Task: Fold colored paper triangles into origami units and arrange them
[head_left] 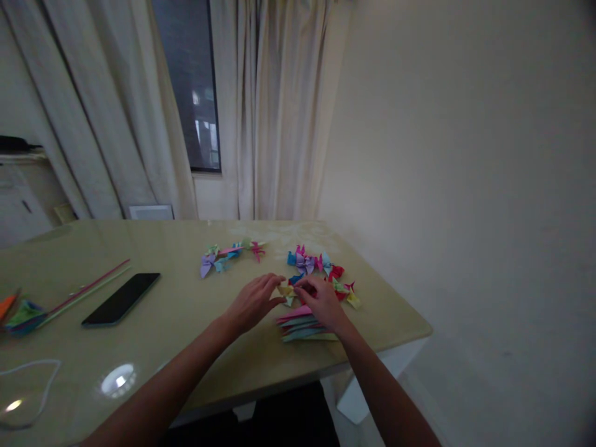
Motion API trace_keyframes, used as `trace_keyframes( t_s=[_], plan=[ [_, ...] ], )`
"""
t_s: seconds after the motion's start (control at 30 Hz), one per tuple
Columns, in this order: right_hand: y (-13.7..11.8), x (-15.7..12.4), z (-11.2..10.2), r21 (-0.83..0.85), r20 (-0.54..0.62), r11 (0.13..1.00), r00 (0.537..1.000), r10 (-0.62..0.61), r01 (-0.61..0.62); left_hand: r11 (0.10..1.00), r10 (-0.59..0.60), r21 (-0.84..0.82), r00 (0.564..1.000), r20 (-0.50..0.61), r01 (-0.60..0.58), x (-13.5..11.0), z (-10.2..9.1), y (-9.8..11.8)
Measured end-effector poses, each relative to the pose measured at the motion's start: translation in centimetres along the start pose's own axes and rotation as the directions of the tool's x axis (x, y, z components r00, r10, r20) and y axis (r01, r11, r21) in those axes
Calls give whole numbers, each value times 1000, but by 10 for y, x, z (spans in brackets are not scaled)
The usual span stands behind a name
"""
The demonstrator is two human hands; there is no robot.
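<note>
"Where is the yellow paper piece (285,291)?"

"Between the two hands, over the near part of the bench (186,347). Whether it also rests on the surface can't be told."

"How do the fingers stand?"

"On the left hand (254,304), thumb and forefinger are parted a little, the paper in the gap; whether they press on it can't be told. The right hand (321,301) has its fingertips drawn together on the paper's other side, apparently pinching an edge."

"Why both hands?"

"Probably because so small and light a thing would slip about; one side steadies, the other does fine work."

"And the paper stack (305,329)?"

"It lies just below the right hand, likely for easy reach. The right-hand folded pieces (307,263) sit beyond, perhaps to leave working room."

"The others?"

"The left-hand folded pieces (216,262) form a separate group, and the phone (121,300) lies well apart, seemingly out of the way."
</note>
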State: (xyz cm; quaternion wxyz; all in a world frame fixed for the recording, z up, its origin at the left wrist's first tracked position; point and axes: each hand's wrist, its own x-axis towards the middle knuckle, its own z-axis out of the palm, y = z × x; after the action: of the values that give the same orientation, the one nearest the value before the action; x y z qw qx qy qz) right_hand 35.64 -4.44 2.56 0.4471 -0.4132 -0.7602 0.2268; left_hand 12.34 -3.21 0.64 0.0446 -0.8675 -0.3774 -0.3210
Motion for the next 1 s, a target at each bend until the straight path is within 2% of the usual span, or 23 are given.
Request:
trace_keyframes(
  t_s=[0.07,0.17,0.2,0.3,0.37,0.43,0.53,0.6,0.67,0.73,0.8,0.87,0.93,1.0],
  plan=[
    [13,-5,-16,-72,-70,997,997,16,-21,980,-171,105,985,-14,171,-5,-6,-27],
    [43,-15,-55,-236,-236,967,971,43,-100,886,-388,238,918,-84,397,-17,-19,-75],
    [55,-19,-70,-297,-283,945,958,52,-139,825,-462,324,883,-82,462,-22,-23,-90],
    [86,-30,-108,-496,-407,822,911,63,-278,751,-552,459,833,40,475,-35,-30,-123],
    [103,-37,-122,-575,-444,737,892,83,-355,769,-545,455,832,99,449,-39,-31,-133],
    [116,-43,-128,-593,-428,706,895,130,-386,789,-537,418,836,115,450,-40,-31,-134],
    [126,-47,-127,-541,-350,749,912,214,-383,827,-512,302,857,58,474,-32,-30,-122],
    [125,-45,-124,-509,-382,766,901,208,-392,884,-443,161,896,-15,439,-24,-29,-107],
    [114,-41,-118,-482,-472,786,870,140,-388,943,-333,-8,939,-83,334,-16,-26,-86],
    [95,-36,-106,-425,-500,846,863,79,-323,969,-219,-150,967,-134,199,-7,-23,-61],
    [68,-29,-88,-305,-412,930,909,65,-205,966,-142,-237,976,-164,101,1,-18,-35],
    [40,-20,-66,-133,-250,987,967,58,-94,961,-86,-273,984,-158,41,6,-14,-10],
    [15,-10,-44,12,-137,998,989,60,-59,963,-24,-268,991,-129,-11,10,-9,9],
    [-1,0,-24,79,-74,996,996,47,-42,967,31,-247,994,-103,-56,11,-5,22]
  ],
)
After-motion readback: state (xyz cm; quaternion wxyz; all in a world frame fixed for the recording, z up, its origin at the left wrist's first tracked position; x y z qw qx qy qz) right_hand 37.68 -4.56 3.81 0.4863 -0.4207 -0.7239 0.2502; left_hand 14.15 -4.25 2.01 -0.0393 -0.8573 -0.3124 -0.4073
